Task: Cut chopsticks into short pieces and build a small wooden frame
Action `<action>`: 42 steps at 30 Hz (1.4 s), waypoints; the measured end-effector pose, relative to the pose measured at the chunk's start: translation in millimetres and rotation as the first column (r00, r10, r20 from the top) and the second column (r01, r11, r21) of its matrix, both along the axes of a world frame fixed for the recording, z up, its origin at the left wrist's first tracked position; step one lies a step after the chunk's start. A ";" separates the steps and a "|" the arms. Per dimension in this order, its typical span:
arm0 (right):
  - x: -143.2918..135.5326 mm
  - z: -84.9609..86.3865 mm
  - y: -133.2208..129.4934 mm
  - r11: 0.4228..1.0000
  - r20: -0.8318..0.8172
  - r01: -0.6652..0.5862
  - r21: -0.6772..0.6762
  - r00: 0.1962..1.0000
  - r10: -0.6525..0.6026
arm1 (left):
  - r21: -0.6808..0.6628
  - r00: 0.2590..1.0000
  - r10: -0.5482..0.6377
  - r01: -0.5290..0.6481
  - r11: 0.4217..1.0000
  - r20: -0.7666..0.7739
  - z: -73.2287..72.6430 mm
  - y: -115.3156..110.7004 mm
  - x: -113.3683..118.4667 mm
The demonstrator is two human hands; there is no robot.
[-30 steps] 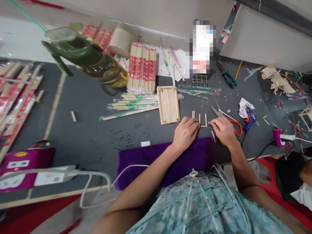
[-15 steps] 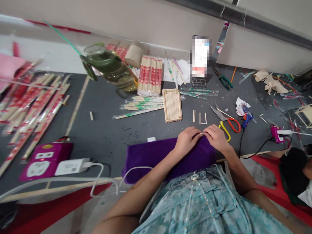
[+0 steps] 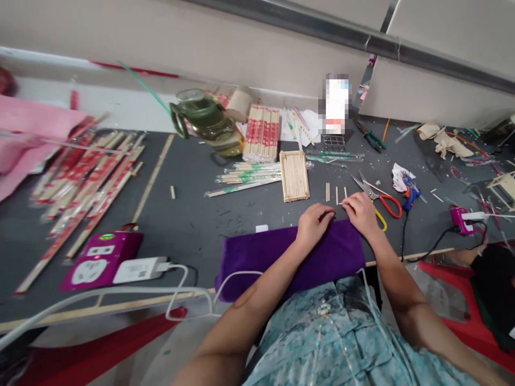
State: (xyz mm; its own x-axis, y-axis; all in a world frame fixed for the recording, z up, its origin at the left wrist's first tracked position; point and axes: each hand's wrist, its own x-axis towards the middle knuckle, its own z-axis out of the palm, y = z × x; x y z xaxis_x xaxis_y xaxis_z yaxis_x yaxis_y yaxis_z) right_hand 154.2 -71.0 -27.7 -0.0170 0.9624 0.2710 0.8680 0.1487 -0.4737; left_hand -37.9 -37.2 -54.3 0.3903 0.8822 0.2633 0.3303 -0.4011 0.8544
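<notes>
My left hand (image 3: 315, 226) rests at the far edge of a folded purple cloth (image 3: 257, 257), thumb and fingertips drawn together. Whatever sits between them is too small to make out. Just to its right, my right hand (image 3: 361, 213) has its fingertips pinched at a short wooden stick lying at the near end of the small stick pieces. Two short sticks (image 3: 328, 192) stand side by side beyond my hands, with two more upright pieces (image 3: 340, 194) beside them. A rectangular panel of glued sticks (image 3: 295, 176) lies behind, to the left.
Scissors (image 3: 380, 198) and a blue glue gun (image 3: 411, 197) lie at right. Wrapped chopsticks (image 3: 88, 182), a green-lidded jug (image 3: 211, 123) and a purple power socket (image 3: 98, 260) occupy the left. Pliers (image 3: 369, 135) and a propped phone (image 3: 336, 104) are at the back. White cables cross the front edge.
My hands have moved apart from a shared pinch on a small stick piece. The right fingertips have gone forward to the short sticks. The camera view has shifted left.
</notes>
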 end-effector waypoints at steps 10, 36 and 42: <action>-27.8 8.6 -3.8 0.968 -0.882 0.070 -0.240 0.401 -0.247 | -0.222 0.980 0.027 0.018 0.975 0.198 4.0 7.1 -0.9; 1.7 14.1 -2.3 0.988 0.150 0.008 0.156 0.988 -0.031 | -0.252 0.963 0.042 0.028 0.967 0.267 14.5 -0.8 -4.5; -1.5 5.4 8.9 1.000 0.248 -0.017 0.014 0.969 0.013 | -0.308 0.955 0.076 0.017 0.951 0.288 21.6 0.4 -6.8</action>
